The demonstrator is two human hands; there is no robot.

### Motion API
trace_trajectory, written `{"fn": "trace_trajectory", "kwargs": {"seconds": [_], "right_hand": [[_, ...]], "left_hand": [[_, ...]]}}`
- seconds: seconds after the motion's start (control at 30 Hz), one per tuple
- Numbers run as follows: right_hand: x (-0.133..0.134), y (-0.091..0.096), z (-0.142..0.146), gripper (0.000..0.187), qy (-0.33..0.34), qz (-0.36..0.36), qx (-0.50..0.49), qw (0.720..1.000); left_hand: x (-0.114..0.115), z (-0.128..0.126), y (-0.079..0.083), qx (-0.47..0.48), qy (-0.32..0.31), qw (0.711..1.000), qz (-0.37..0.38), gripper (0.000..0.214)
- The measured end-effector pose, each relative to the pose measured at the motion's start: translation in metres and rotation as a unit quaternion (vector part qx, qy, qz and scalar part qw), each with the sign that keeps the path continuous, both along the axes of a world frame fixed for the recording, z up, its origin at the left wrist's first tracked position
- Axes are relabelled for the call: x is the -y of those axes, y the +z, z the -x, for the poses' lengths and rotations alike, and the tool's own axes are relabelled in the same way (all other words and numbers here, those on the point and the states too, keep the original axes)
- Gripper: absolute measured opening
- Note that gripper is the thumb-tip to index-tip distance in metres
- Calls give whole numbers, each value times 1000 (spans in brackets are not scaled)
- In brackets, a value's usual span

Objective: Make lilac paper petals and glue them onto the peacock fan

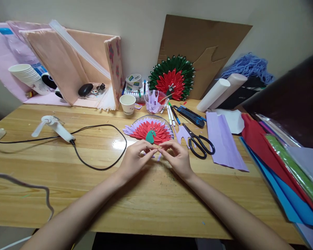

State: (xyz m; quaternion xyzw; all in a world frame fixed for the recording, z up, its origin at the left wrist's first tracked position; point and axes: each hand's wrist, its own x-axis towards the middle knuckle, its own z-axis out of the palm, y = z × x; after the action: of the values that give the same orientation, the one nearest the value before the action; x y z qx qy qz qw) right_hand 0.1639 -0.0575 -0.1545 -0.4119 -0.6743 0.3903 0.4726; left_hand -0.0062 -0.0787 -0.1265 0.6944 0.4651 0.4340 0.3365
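Note:
Both my left hand [139, 158] and my right hand [177, 157] are pinched closed, fingertips meeting over the wooden table. Between them is a tiny tan piece, too small to name. Just beyond my fingers lies a paper peacock [159, 130] with red and lilac fringed feathers and a green body [150, 136]. My hands cover its lower edge. Small lilac paper scraps show beneath my fingers. Black-handled scissors [201, 141] lie to the right of my right hand, beside a cut lilac scrap [183, 133].
A hot glue gun [57, 129] with a looping black cord lies left. A paper cup [127, 105], a plastic bowl [155, 102] and markers [171, 114] stand behind. A green and red peacock [173, 78] leans on cardboard [206, 41]. Coloured sheets [261, 149] lie right.

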Motion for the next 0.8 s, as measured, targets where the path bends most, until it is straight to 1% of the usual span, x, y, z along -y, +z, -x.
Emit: {"fn": "trace_trajectory", "kwargs": {"seconds": [0.17,0.23,0.33,0.43,0.53,0.63,0.8], "right_hand": [[2,1,1,12,9,-24,20,999],[3,2,2,13,12,-28,25,999],[3,3,3,12,17,-32,24,999],[2,4,2,13,19,-45,33,998],[2,4,1,20,25,-65,49,996],[2,4,1,27,38,-82,65,994],[3,2,2,33,55,-106,82,989]], "left_hand": [[1,0,0,-52,8,997,-52,9],[0,1,-1,-67,13,996,-55,7],[-2,1,-4,-38,44,998,-9,8],[-5,2,-6,44,79,993,77,14],[-7,1,-5,103,67,982,142,20],[-8,0,-3,129,63,976,163,20],[-8,0,-4,136,93,972,170,21]]}}
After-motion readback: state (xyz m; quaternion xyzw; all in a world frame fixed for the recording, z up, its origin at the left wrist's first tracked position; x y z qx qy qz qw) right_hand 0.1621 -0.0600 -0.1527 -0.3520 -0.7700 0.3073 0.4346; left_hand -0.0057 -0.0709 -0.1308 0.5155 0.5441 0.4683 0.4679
